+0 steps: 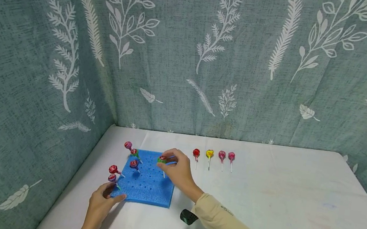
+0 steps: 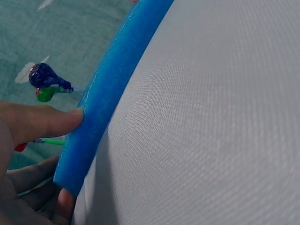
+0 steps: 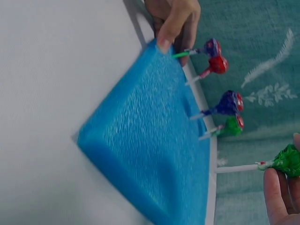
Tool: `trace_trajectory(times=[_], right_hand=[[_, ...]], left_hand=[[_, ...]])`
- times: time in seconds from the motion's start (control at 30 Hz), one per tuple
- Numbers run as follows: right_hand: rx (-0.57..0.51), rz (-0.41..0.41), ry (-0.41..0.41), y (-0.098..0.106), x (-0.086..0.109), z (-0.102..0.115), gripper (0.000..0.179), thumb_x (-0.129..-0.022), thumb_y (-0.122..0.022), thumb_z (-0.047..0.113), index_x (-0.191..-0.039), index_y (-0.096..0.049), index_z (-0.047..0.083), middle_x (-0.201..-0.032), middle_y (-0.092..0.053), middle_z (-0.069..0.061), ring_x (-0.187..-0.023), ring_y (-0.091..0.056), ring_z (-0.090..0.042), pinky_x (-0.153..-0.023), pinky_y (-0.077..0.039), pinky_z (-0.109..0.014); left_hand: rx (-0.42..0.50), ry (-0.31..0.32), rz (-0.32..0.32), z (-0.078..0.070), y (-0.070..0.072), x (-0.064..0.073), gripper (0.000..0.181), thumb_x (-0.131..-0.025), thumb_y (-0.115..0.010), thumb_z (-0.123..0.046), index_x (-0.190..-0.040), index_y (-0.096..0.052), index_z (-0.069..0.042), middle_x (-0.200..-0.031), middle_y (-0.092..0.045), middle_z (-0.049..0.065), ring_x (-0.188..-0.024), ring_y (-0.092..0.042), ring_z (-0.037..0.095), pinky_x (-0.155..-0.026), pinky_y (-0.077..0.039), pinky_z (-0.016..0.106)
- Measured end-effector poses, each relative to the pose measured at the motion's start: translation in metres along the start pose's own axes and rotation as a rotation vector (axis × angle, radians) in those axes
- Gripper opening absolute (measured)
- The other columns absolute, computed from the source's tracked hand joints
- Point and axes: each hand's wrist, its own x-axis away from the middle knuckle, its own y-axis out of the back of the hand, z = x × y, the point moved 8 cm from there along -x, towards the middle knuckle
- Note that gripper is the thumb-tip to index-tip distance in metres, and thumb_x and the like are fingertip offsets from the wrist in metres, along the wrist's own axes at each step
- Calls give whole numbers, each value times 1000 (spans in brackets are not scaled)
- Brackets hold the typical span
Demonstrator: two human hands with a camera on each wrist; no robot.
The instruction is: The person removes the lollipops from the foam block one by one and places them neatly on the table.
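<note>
A blue foam board (image 1: 144, 196) with rows of small holes lies on the table. At its near left corner my left hand (image 1: 101, 200) grips it, thumb (image 2: 65, 122) on the near edge. My right hand (image 1: 180, 171) pinches a green-wrapped lollipop (image 3: 287, 161) by its head, over the board's far right part. The stick points down; whether its tip touches the foam I cannot tell. Several lollipops stand tilted in the board's left part: a red one (image 1: 113, 169), a blue-and-red one (image 1: 112, 177), a purple one (image 1: 134, 164), a green one (image 1: 134, 152) and a pink one (image 1: 128, 145).
Right of the board, a row lies on the white table (image 1: 262, 204): a red lollipop (image 1: 196, 152), a yellow lollipop (image 1: 209, 153) and two pink lollipops (image 1: 222, 155). A patterned green curtain (image 1: 178, 51) hangs behind and at left. A black device (image 1: 188, 217) sits by the right wrist.
</note>
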Motion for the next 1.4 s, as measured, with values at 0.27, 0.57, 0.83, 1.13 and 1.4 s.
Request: trace_trajectory(times=[0.27, 0.57, 0.83, 1.13, 1.4], right_hand=[[22, -57, -34, 24, -2, -5, 26, -73, -70, 13, -96, -58, 6, -92, -59, -4, -83, -57, -17, -66, -51, -24], [23, -145, -46, 51, -4, -13, 25, -72, -71, 14, -93, -60, 9, -91, -60, -4, -81, -59, -17, -64, -51, -25], [71, -213, -84, 70, -5, -20, 24, -72, -71, 15, -93, -61, 8, -89, -62, -2, -81, -58, -17, -67, -49, -25], [106, -253, -43, 89, -5, -22, 22, -71, -72, 14, -90, -62, 9, -85, -62, -3, -77, -58, -16, -65, -49, -26], [87, -285, -70, 103, -1, -32, 22, -72, -72, 14, -91, -61, 9, -87, -61, -2, -79, -57, -15, -65, -51, -26]], left_hand=[[5, 26, 5, 1, 0, 1, 74, -70, -73, -25, -129, -34, 0, -126, -39, 24, -115, -35, 37, -96, -31, 48], [3, 39, -2, 1, 1, 2, 75, -70, -73, -24, -129, -35, 0, -126, -40, 24, -114, -36, 38, -95, -32, 48], [3, 37, -1, 1, 0, 1, 74, -70, -73, -23, -129, -35, 1, -125, -40, 25, -113, -36, 38, -95, -32, 49], [4, 33, 0, 1, 0, 1, 75, -69, -74, -24, -128, -35, 0, -125, -40, 25, -113, -37, 38, -95, -32, 48], [10, 28, 0, 2, 0, 0, 75, -69, -73, -24, -128, -35, 1, -125, -41, 25, -113, -37, 37, -95, -32, 48]])
